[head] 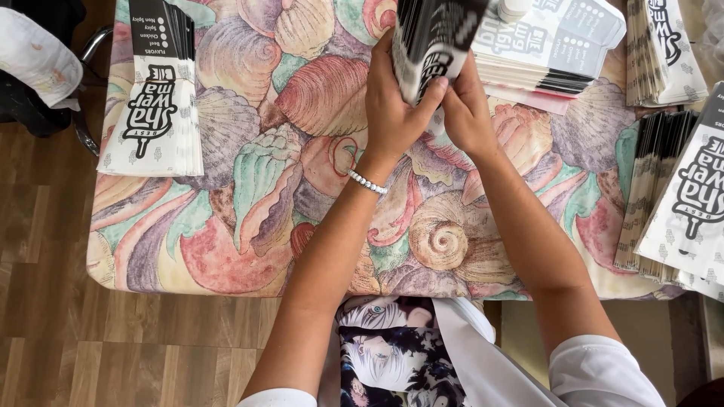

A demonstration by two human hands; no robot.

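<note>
Black-and-white paper sleeves (431,41) gripped upright by left hand (396,105) and right hand (467,113).

A black-and-white paper sleeve bundle (431,41) was gripped by left hand (394,105) and right hand (467,113) above a shell-print tablecloth (302,196); similar stacks (160,98) were laid nearby.

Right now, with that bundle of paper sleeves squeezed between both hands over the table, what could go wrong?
1. The bundle of paper sleeves is held only at its lower end by the left hand and right hand, so sheets might fan out or slip.
2. The stack on the right leans past the table edge and could slide off if bumped.
</note>
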